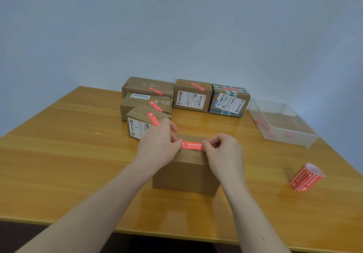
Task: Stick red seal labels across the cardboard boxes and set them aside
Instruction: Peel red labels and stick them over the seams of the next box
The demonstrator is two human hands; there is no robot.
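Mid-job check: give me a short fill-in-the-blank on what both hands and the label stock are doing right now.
1. Both hands, left and right, pinch the ends of one ____ seal label.
2. The label is held over the ____ of the nearest cardboard box.
3. The label roll stands to the box's ____.

Missing words: red; top; right

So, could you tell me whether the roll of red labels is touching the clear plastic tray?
Apart. The head view shows bare table between the roll of red labels and the clear plastic tray.
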